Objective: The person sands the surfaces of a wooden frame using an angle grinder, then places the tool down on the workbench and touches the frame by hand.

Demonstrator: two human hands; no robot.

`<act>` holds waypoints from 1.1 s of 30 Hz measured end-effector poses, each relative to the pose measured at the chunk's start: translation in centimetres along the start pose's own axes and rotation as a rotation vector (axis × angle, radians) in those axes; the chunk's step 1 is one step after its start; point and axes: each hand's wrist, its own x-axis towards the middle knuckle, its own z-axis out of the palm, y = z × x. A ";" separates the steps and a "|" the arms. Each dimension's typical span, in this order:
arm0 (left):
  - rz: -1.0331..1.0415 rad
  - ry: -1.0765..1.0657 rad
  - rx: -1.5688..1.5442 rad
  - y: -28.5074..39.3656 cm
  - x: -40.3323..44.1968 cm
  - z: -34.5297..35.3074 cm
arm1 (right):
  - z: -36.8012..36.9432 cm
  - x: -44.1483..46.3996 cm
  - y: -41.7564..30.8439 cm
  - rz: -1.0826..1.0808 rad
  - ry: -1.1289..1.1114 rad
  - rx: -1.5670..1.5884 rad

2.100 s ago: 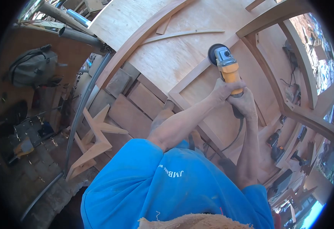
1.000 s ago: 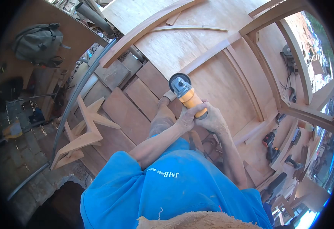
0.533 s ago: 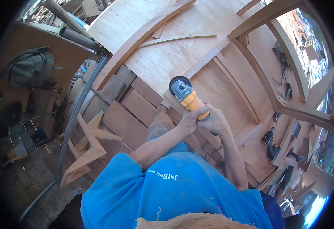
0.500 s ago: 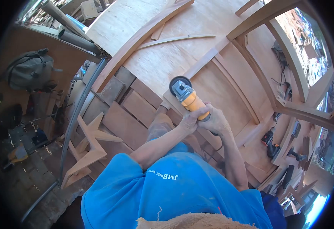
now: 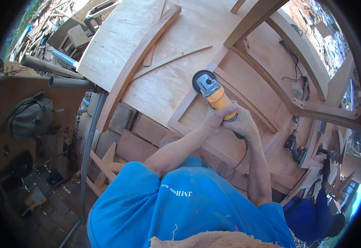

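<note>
A yellow angle grinder (image 5: 218,99) with a dark round disc points up and to the left in front of me. My left hand (image 5: 220,118) wraps round the rear of its body. My right hand (image 5: 244,123) grips the tail end, where a cord hangs down beside the wrist. The disc is over a pale wooden frame strip (image 5: 184,106) on the plywood sheet (image 5: 155,97); whether it touches the wood I cannot tell. Parts of the fingers are hidden behind the tool.
A curved wooden rail (image 5: 137,66) and a thin strip (image 5: 172,61) lie on the plywood. An upright curved wooden frame (image 5: 267,74) stands at right, near a cordless drill (image 5: 294,146). A backpack (image 5: 31,115) hangs at left. Another person in dark blue (image 5: 308,217) is at lower right.
My view has shifted, with the boards sliding left and downward. Both hands and the grinder appear slightly farther right; the disc has moved up along the frame strip. The other person shows more.
</note>
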 end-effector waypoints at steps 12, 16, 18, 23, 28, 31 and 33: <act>-0.072 -0.025 0.149 2.1 2.3 2.3 | -1.0 0.5 0.7 0.070 0.116 0.150; -0.098 -0.069 0.157 0.5 2.2 3.2 | -1.7 -1.0 2.0 0.118 0.135 0.126; -0.121 -0.083 0.193 -0.8 2.2 3.8 | -1.7 -2.1 3.5 0.109 0.175 0.180; -0.173 -0.100 0.225 -6.2 1.1 5.9 | -3.4 -6.3 7.3 0.191 0.184 0.136; -0.241 -0.120 0.285 -10.7 -0.3 7.6 | -3.7 -10.6 11.5 0.210 0.253 0.239; -0.261 -0.138 0.306 -13.8 -0.4 8.9 | -4.2 -12.8 14.1 0.225 0.286 0.283; -0.281 -0.154 0.302 -16.0 -1.0 9.6 | -4.3 -14.5 16.2 0.240 0.308 0.299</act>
